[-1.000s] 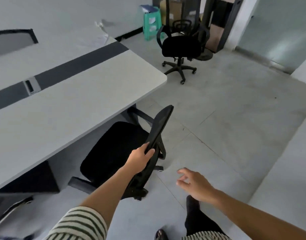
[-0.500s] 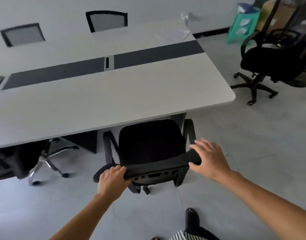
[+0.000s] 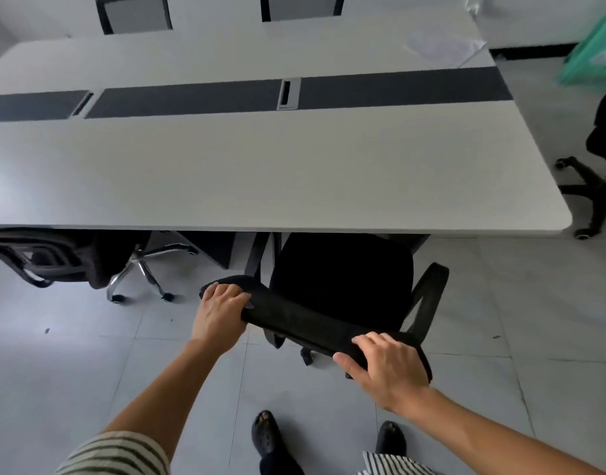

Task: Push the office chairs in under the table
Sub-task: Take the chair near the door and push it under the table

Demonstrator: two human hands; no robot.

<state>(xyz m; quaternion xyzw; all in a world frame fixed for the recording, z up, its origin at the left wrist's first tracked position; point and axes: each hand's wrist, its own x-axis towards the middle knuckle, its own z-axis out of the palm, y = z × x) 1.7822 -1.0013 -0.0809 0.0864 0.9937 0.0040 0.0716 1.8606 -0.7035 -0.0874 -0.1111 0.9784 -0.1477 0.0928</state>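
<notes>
Office chair backrest top, left hand & right hand gripping ends

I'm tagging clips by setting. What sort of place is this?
Probably an office meeting room: a long white table with a dark cable strip, swivel office chairs around it, and a grey tiled floor.

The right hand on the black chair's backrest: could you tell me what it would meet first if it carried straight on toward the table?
Probably the near edge of the white table, beyond the right hand; depth is unclear.
</notes>
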